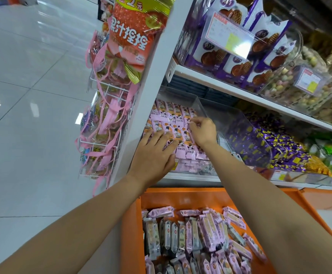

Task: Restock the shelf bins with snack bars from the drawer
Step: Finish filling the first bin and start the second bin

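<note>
A clear shelf bin (199, 104) holds rows of pink snack bars (173, 115) standing side by side. My left hand (154, 153) lies flat with straight fingers pressing on the front rows of bars. My right hand (203, 131) is curled at the bin's right side, its fingertips pinching the top of a pink bar in the row. Below, the open orange drawer (181, 196) is full of loose pink and grey snack bars (196, 236).
A neighbouring clear bin (246, 123) with purple wrapped candies sits to the right. The upper shelf (220, 84) carries purple waffle boxes and a bin of round sweets. A white wire rack (105, 115) with pink-ribboned bags hangs on the shelf end at left, beside shiny floor tiles.
</note>
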Motion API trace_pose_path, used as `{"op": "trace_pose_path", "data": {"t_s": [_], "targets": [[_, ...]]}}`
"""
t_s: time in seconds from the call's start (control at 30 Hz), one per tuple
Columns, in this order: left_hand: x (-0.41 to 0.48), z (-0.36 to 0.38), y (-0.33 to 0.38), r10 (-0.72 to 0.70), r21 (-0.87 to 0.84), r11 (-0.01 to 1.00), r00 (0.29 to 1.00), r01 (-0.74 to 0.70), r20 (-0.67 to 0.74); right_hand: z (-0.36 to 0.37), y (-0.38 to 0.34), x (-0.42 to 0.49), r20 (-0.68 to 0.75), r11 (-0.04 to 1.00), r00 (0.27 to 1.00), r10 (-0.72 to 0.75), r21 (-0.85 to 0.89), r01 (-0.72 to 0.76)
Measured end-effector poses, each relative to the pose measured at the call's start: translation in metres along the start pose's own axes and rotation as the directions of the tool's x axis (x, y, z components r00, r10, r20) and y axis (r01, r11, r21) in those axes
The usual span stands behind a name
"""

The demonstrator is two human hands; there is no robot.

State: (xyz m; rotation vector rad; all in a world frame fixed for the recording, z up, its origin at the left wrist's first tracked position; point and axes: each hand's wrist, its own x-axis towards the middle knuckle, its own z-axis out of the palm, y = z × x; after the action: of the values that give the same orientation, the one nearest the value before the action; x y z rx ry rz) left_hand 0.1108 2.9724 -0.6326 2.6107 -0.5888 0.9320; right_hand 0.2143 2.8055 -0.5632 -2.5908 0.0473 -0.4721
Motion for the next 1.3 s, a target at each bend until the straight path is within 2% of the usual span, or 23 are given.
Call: {"op": "trace_pose_path", "data": {"t_s": [0.17,0.27,0.37,0.47,0.57,0.67,0.73,0.83,0.97,1.1,1.17,1.3], "targets": [[-0.001,-0.007,0.010,0.013,0.031,0.999,1.000,-0.012,-0.027,-0.018,0.003,-0.023,-0.027,0.980,0.995,-0.094,0.176,0.097],[-0.005,-0.009,0.030,0.122,0.009,0.992,0.987,-0.122,-0.106,-0.030,0.006,-0.045,-0.049,0.929,0.988,-0.149,0.335,0.157],[-0.013,-0.001,0.053,0.248,-0.033,0.968,0.967,-0.250,-0.057,-0.039,0.016,-0.071,-0.074,0.876,0.984,-0.164,0.447,0.179],[-0.029,0.016,0.074,0.303,-0.132,0.949,0.943,-0.285,0.137,-0.045,0.040,-0.103,-0.114,0.866,0.976,-0.183,0.451,0.215],[-0.052,0.030,0.098,0.262,-0.248,0.954,0.871,-0.169,0.416,-0.040,0.075,-0.142,-0.026,0.846,0.990,-0.136,0.517,0.130],[-0.077,0.048,0.115,0.178,-0.219,0.975,0.699,-0.032,0.692,-0.027,0.123,-0.176,0.115,0.887,0.992,-0.046,0.461,-0.012],[-0.093,0.061,0.125,0.166,-0.209,0.978,0.574,0.011,0.802,-0.017,0.158,-0.196,0.225,0.933,0.974,0.028,0.344,-0.106],[-0.113,0.085,0.139,0.171,-0.225,0.971,0.423,0.080,0.890,-0.008,0.203,-0.220,0.423,0.965,0.895,0.140,0.144,-0.219],[-0.129,0.118,0.167,0.163,-0.225,0.952,0.279,0.207,0.946,-0.010,0.249,-0.240,0.636,0.962,0.728,0.255,-0.092,-0.257],[-0.143,0.149,0.202,0.162,-0.244,0.907,0.251,0.342,0.954,-0.012,0.288,-0.248,0.760,0.939,0.553,0.342,-0.250,-0.237],[-0.149,0.164,0.216,0.153,-0.245,0.883,0.249,0.400,0.957,-0.010,0.301,-0.249,0.801,0.933,0.478,0.360,-0.317,-0.171],[-0.156,0.186,0.236,0.097,-0.209,0.852,0.247,0.480,0.964,0.002,0.313,-0.246,0.843,0.927,0.404,0.356,-0.374,-0.037]]}}
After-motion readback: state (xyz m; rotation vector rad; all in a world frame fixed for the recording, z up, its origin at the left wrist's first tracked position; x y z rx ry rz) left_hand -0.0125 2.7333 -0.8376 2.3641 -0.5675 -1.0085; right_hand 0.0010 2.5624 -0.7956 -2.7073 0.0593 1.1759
